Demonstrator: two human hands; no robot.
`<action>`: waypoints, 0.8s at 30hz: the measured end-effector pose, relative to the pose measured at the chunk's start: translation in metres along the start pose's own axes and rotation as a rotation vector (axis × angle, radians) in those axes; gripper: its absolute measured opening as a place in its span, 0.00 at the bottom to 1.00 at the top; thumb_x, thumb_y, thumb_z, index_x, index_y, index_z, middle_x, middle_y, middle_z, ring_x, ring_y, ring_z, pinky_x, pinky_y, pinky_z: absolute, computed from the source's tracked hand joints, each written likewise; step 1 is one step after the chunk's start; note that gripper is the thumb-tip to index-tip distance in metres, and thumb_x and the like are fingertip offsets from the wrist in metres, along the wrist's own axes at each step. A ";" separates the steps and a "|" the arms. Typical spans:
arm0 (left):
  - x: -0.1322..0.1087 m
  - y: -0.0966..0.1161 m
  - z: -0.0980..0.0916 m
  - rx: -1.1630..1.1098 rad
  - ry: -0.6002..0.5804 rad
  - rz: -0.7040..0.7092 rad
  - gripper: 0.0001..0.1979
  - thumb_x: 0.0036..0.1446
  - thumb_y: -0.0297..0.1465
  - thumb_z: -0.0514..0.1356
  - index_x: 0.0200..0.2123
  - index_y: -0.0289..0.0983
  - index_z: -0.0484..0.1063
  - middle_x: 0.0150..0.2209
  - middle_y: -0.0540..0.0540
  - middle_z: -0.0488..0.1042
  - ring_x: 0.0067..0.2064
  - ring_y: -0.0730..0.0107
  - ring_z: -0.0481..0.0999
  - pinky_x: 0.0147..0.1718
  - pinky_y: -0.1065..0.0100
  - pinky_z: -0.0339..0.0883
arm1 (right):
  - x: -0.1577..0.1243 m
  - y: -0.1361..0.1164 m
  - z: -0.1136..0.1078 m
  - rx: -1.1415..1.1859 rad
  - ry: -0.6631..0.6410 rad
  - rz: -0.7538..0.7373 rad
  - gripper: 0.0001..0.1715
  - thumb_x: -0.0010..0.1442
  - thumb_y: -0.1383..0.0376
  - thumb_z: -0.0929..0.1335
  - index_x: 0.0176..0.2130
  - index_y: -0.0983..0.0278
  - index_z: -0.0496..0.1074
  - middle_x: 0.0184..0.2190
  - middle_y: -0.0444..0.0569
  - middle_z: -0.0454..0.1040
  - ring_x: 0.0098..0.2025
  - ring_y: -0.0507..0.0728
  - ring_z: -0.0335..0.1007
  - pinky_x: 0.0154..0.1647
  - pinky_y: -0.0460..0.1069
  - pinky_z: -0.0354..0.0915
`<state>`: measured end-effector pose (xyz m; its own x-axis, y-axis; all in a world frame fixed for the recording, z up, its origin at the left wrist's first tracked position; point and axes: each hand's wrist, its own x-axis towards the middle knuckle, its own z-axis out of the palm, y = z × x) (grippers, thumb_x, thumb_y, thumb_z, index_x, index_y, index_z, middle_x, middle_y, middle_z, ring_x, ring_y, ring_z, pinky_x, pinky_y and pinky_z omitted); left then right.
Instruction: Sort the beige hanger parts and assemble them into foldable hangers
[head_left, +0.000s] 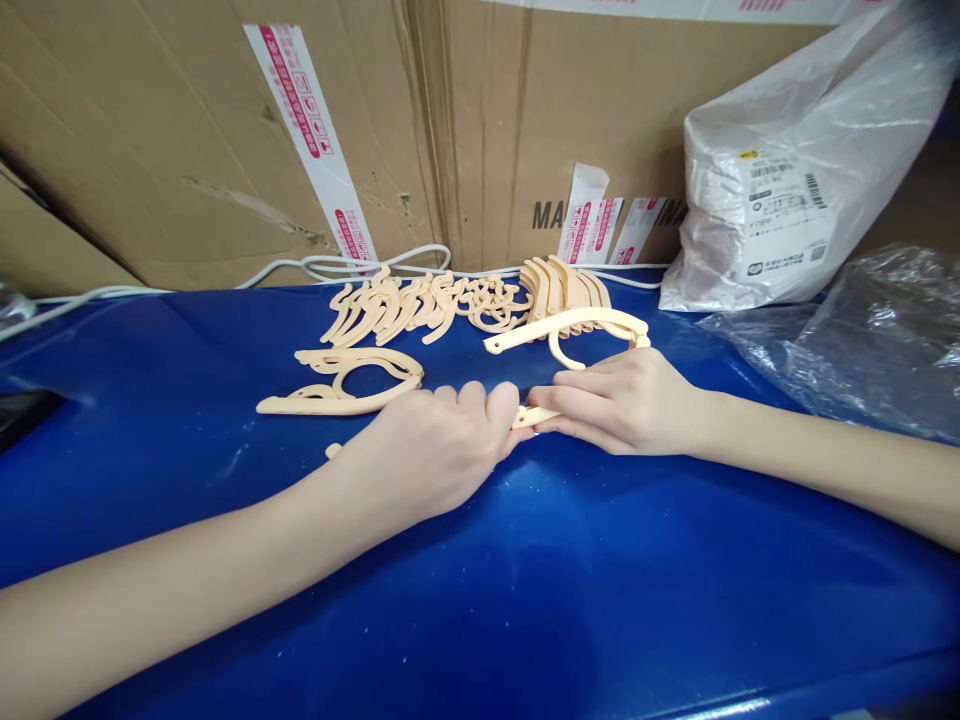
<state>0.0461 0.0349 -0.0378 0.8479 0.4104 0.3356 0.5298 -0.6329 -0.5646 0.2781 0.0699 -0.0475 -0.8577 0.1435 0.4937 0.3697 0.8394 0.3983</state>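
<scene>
My left hand (435, 445) and my right hand (622, 400) meet at the middle of the blue table (525, 600), both pinching a small peach plastic piece (534, 415) between their fingertips. Most of that piece is hidden by the fingers. A small peach tip (333, 451) shows at my left wrist. Just behind my right hand lies a peach curved hanger part (566, 325). Two similar hanger parts (349, 380) lie flat behind my left hand.
A row of several peach hanger parts (450, 300) lies along the back of the table. Cardboard boxes (450, 130) form a wall behind, with white cables (360, 265) at their foot. A white plastic bag (787, 170) and clear crumpled film (877, 330) sit at right.
</scene>
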 end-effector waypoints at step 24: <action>0.001 -0.003 0.008 -0.349 -0.092 -0.142 0.13 0.69 0.33 0.46 0.32 0.37 0.63 0.19 0.52 0.68 0.17 0.68 0.67 0.17 0.69 0.47 | -0.001 0.002 0.001 -0.054 0.031 0.047 0.18 0.72 0.59 0.59 0.43 0.66 0.73 0.27 0.42 0.77 0.22 0.48 0.70 0.21 0.46 0.57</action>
<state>0.0454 0.0425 -0.0415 0.7691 0.5566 0.3142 0.6295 -0.7447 -0.2217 0.2793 0.0718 -0.0481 -0.8277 0.1656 0.5361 0.4293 0.8022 0.4150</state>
